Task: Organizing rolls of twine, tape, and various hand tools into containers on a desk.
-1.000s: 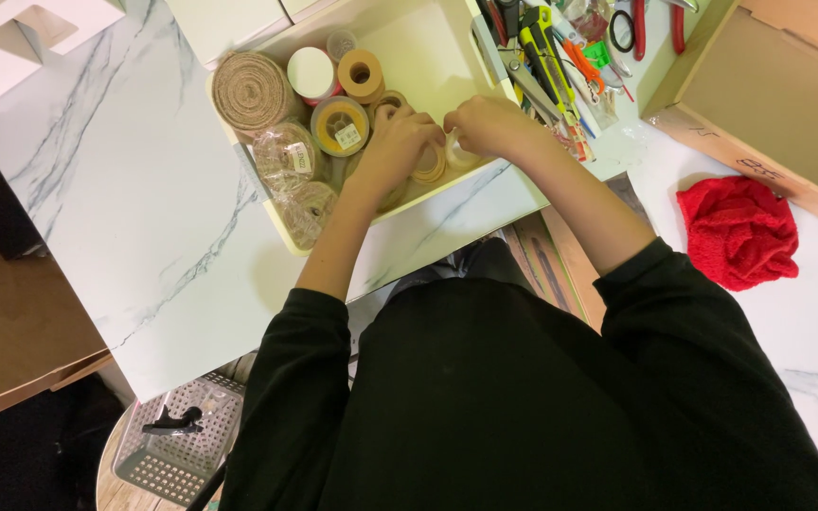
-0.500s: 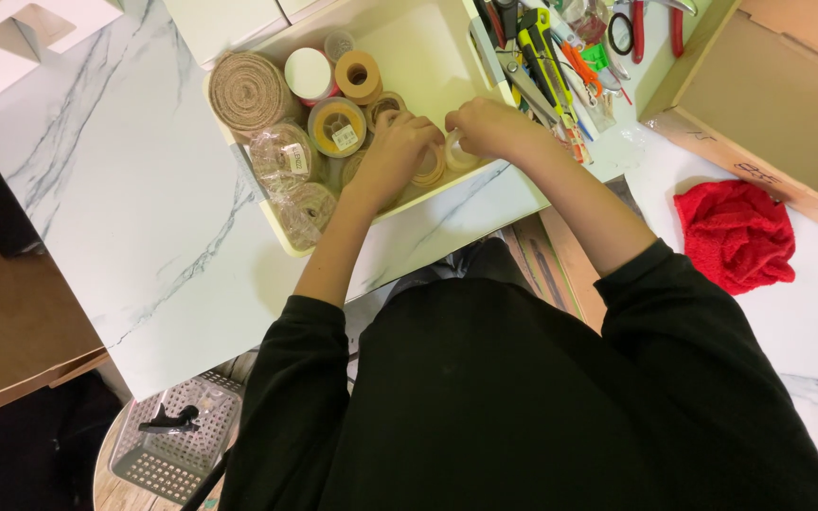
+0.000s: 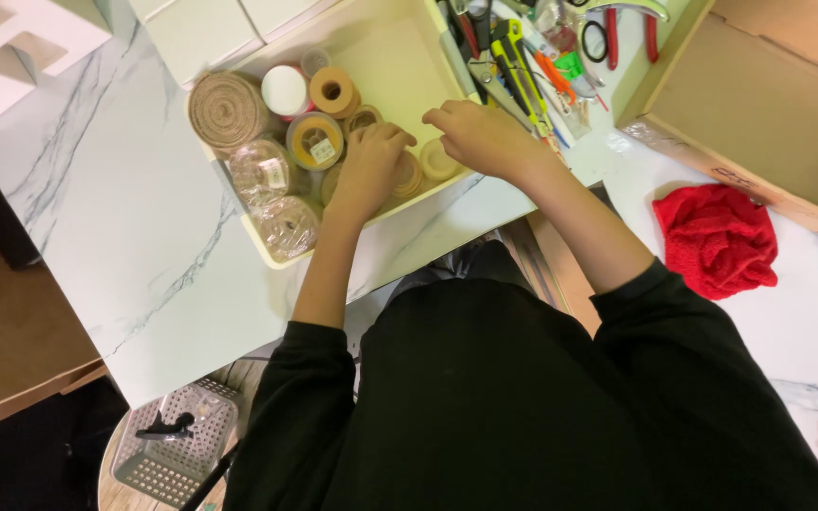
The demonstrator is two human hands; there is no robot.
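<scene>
Both hands in the cream tray (image 3: 409,47) on the bench (image 3: 125,237). Left hand (image 3: 371,170) rests curled over tape rolls (image 3: 407,175); right hand (image 3: 485,137) pinches a pale roll (image 3: 439,161) at the tray's near edge. Rolls fill the left half; the right half lies bare.

Cream tray (image 3: 400,57), tan tape rolls (image 3: 333,92), red cloth (image 3: 717,241), grey-veined white marble counter (image 3: 106,237)

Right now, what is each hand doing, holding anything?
Left hand: fingers curled over the tape rolls in the cream tray; grip cannot be told.
Right hand: resting by a small roll; hold cannot be told.
</scene>
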